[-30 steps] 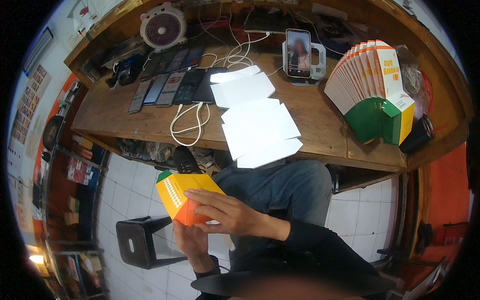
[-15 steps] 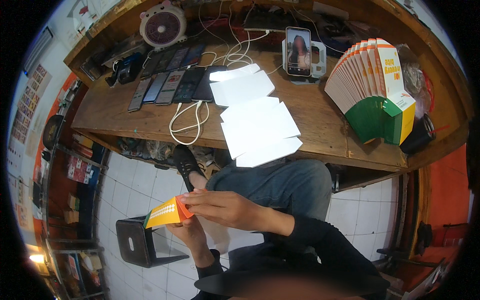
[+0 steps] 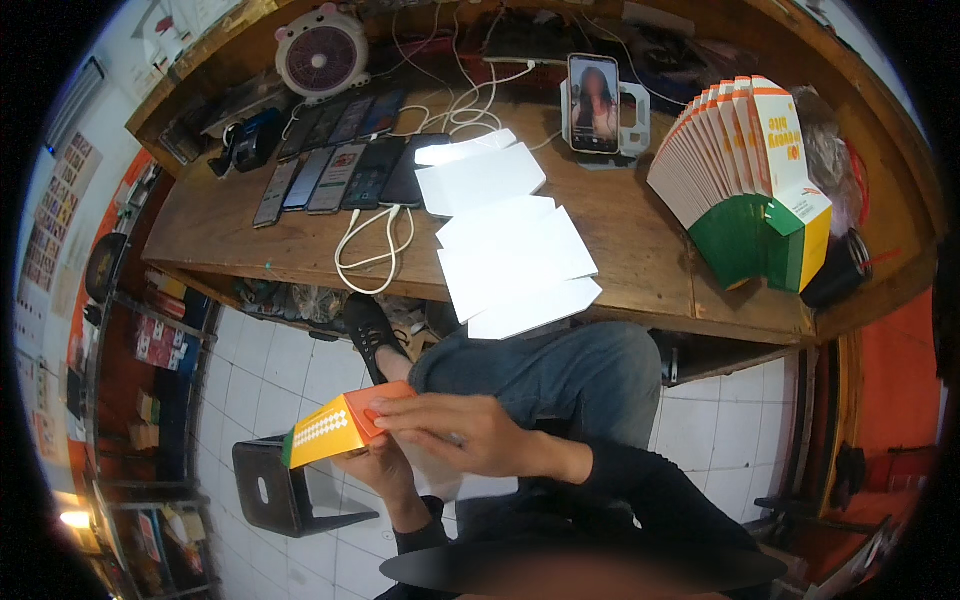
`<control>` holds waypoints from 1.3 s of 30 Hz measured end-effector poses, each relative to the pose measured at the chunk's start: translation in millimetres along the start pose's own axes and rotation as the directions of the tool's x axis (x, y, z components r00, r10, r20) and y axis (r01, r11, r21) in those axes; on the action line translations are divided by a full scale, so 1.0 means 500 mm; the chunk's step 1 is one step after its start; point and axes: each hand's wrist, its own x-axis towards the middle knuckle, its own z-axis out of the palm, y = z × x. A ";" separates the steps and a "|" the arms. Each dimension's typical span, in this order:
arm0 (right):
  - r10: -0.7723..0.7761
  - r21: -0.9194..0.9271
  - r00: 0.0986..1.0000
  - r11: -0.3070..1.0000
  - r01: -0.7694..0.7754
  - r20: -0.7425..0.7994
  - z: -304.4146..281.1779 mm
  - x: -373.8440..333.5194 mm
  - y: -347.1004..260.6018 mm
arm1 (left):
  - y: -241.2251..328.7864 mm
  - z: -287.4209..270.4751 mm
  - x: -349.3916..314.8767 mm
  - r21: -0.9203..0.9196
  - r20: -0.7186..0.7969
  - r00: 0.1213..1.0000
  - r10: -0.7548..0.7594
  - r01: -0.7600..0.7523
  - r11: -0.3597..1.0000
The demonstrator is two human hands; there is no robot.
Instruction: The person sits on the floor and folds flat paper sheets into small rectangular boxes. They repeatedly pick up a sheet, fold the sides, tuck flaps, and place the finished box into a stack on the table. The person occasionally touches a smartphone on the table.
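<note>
In both hands, left and near of the table (image 3: 620, 240), we have a yellow carton (image 3: 325, 430), seemingly part-folded. Our right hand's (image 3: 480, 432) fingers rest against its orange end; whether either they or our left hand's (image 3: 388, 470) pinch, we cannot tell. One white blank (image 3: 515, 240) lies flat, unfolded.

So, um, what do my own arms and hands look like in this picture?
Both your left hand and right hand are bare, with no gloves. The right sleeve is plain black and long, ending just short of the wrist. The left sleeve is dark too, though only a small part shows. I can't make out any markings on either.
</note>
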 end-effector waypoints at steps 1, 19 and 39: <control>0.000 0.065 1.000 0.998 0.000 -0.011 0.005 -0.004 -0.002 | 0.006 0.004 -0.001 0.035 0.018 0.999 0.046 -0.047 0.998; 0.096 0.216 0.932 0.960 -0.179 0.349 -0.028 0.021 -0.040 | 0.095 -0.063 0.038 -0.528 0.074 0.996 -0.054 0.085 0.845; -0.038 -0.097 0.985 0.995 0.022 -0.167 0.041 -0.012 -0.019 | 0.095 -0.069 -0.013 0.520 0.016 0.959 0.283 -0.250 0.817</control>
